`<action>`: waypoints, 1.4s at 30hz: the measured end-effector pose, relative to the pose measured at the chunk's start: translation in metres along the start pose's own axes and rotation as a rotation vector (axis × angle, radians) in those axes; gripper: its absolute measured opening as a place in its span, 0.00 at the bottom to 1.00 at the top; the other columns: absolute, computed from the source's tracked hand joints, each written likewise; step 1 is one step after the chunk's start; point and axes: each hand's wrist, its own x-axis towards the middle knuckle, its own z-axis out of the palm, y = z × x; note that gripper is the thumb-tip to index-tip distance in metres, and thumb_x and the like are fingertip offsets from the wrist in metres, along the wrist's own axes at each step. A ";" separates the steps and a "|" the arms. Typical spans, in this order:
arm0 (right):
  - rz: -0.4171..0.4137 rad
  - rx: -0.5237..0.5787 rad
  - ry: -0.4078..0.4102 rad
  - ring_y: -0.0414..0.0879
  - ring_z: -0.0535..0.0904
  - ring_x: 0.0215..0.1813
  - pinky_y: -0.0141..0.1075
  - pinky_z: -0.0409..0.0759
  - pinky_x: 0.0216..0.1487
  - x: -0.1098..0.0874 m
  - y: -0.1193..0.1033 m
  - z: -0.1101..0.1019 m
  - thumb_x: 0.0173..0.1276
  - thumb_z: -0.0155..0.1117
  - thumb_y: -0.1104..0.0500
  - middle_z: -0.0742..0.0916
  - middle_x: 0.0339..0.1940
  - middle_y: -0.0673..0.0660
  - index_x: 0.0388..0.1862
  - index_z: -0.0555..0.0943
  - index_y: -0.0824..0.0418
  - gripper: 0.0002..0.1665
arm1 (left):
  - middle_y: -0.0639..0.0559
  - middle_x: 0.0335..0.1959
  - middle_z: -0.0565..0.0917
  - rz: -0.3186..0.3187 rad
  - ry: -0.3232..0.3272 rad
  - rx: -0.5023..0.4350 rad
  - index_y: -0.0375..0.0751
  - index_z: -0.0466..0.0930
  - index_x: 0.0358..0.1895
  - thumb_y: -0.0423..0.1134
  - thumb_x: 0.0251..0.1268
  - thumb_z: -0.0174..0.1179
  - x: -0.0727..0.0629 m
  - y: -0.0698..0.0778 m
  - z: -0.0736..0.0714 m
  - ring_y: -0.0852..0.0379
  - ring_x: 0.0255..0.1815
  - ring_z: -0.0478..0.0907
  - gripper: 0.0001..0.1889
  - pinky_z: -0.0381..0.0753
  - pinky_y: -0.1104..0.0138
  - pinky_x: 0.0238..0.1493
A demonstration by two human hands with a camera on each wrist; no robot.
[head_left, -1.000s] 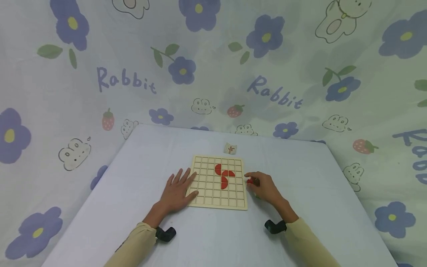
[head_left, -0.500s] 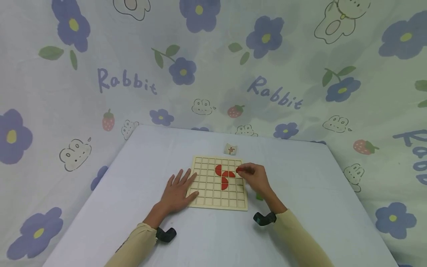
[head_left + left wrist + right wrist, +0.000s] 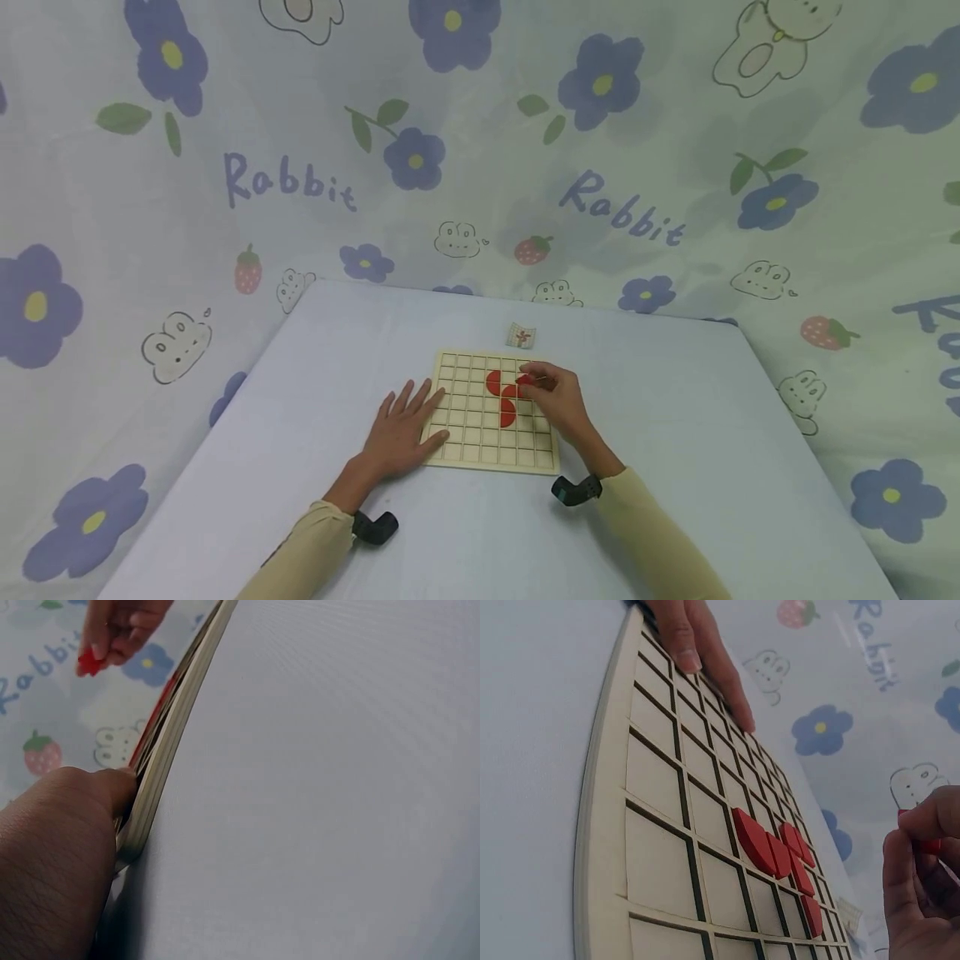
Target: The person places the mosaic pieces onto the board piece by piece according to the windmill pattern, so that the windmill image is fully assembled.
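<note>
Between the fingers [image 3: 900, 877] of the right hand [image 3: 561, 402], a small red piece [image 3: 91, 663] is pinched, raised clear of the wooden board [image 3: 467, 442]; its full shape is hidden by the grip. By the left hand [image 3: 401, 432], whose fingers are spread and straight, nothing is gripped; it is rested along the side of the board that faces the tabletop's left edge. More red blocks [image 3: 755, 841] are set in the board's squares, just beside the pinched piece as seen from above. The board is laid near the middle of the tabletop [image 3: 675, 417], and a patterned card [image 3: 521, 336] is placed between it and the far edge.

The piece could be dropped askew across a ridge if its edges are not lined up with a square. Neighbouring blocks could be nudged loose by the crowded fingertips, and the board shifted if the left hand's pressure is eased.
</note>
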 end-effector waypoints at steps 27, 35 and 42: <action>-0.368 -0.640 -0.178 0.42 0.76 0.37 0.38 0.76 0.40 0.013 0.012 0.037 0.61 0.75 0.59 0.85 0.32 0.47 0.32 0.90 0.57 0.03 | 0.44 0.78 0.55 0.009 0.013 0.021 0.47 0.57 0.78 0.64 0.71 0.47 0.001 -0.004 0.003 0.38 0.77 0.46 0.39 0.45 0.40 0.70; -0.411 -0.786 -0.224 0.41 0.71 0.36 0.35 0.71 0.36 0.010 0.013 0.035 0.60 0.75 0.51 0.84 0.32 0.46 0.34 0.91 0.53 0.08 | 0.44 0.78 0.54 0.002 -0.007 0.011 0.48 0.56 0.78 0.65 0.71 0.46 0.000 -0.004 0.003 0.39 0.78 0.45 0.39 0.45 0.41 0.71; -0.522 -0.829 -0.223 0.44 0.73 0.34 0.38 0.71 0.39 0.013 0.010 0.036 0.61 0.75 0.56 0.84 0.31 0.48 0.34 0.91 0.53 0.04 | 0.44 0.78 0.53 -0.007 -0.012 0.001 0.47 0.56 0.78 0.64 0.71 0.47 0.001 -0.002 0.000 0.39 0.78 0.44 0.39 0.43 0.41 0.71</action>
